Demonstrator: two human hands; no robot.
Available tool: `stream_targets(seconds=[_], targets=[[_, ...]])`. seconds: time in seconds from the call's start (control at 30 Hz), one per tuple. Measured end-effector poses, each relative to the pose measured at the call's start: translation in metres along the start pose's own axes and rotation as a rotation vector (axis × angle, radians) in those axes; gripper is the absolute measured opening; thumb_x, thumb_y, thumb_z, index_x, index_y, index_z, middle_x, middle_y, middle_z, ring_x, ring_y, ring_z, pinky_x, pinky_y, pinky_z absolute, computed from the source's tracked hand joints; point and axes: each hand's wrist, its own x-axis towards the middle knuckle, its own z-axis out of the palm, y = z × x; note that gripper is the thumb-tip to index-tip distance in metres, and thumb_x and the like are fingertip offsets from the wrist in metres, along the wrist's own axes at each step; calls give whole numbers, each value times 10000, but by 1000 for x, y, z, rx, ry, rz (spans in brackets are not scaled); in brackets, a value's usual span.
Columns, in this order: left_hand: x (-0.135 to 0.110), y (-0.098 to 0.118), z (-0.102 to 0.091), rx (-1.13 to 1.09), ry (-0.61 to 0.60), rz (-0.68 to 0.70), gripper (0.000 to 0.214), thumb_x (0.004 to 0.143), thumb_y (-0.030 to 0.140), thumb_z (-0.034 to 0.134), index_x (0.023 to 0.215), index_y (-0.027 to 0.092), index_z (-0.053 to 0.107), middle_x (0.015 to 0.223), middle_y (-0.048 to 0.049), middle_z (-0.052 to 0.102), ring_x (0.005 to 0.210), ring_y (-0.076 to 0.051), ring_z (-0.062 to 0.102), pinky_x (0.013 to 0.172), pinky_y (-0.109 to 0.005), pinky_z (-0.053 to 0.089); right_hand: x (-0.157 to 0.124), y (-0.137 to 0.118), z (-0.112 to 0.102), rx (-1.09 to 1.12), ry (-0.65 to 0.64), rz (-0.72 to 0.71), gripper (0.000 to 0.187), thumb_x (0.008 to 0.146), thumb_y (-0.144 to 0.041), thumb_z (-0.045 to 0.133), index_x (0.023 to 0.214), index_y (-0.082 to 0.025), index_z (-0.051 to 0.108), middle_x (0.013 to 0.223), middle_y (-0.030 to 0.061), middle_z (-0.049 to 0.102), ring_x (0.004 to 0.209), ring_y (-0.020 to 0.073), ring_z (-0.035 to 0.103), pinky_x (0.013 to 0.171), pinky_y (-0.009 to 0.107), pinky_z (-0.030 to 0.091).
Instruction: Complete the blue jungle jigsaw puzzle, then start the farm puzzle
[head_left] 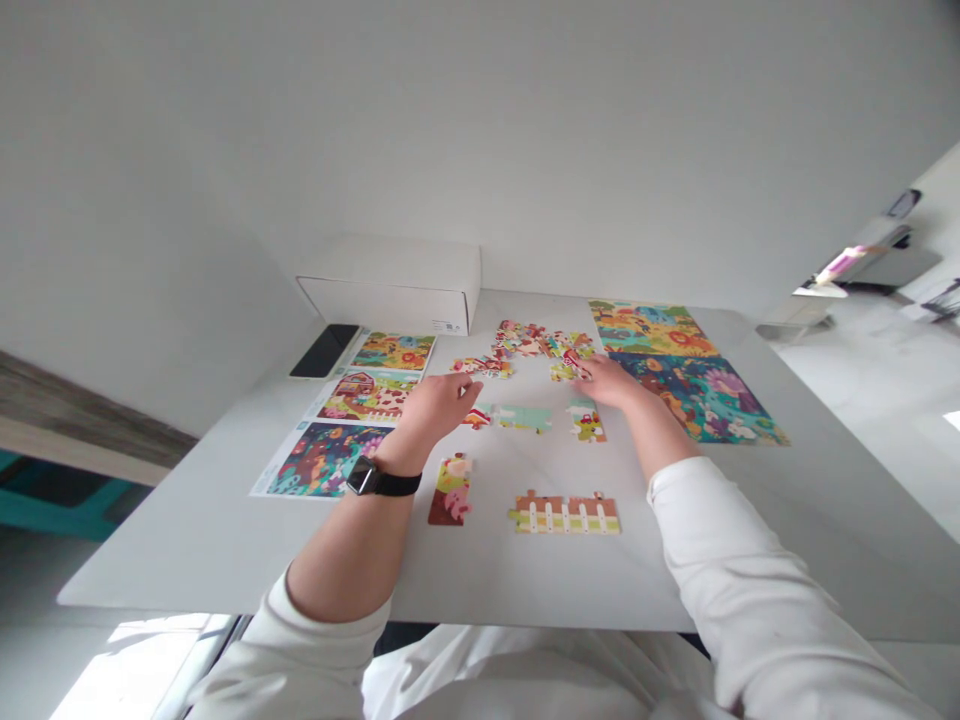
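My left hand [441, 405] is curled with fingertips drawn together above the left-hand group of loose pieces; whether it holds anything is hidden. My right hand [609, 380] pinches a red and white puzzle piece [573, 360] at the right side of the loose pile [523, 338]. Nearer me lie joined pieces: a sky strip [523, 418], a corner part with a red vehicle [587, 422], a red-roof piece [477, 418] partly behind my left hand, a pig section [451, 490] and a white-fence strip [566, 514].
Left of the pieces lie picture cards: a lion scene [394, 350], a farm scene [367, 393] and a dark jungle scene [322, 460]. A phone [324, 350] is beside them, in front of a white box [390, 290]. Two finished-looking pictures, orange [652, 328] and blue [712, 400], lie right.
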Motion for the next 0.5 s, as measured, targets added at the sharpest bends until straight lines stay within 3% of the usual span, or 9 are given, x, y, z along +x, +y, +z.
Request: stream_targets(seconds=[0.1,0.5], targets=[[2,-2,3,5,-9,6,449,1060,544,477,943,248,794,918,-102,804,834,-268,703,651,-323,349,1,-6,9,8,-6,-9,660,1062,-470,639,1659,-214,523,1708,180,499,1549,348,518,1265,430,427],[-1,3,3,60,-12,12,440,1058,519,471,1010,249,815,969,-109,822,879,-282,717,714,-330,415,2,-22,18,39,-29,-216,574,1024,-463,732,1570,-306,652,1764,121,433,1639,345,394,1352,488,292]])
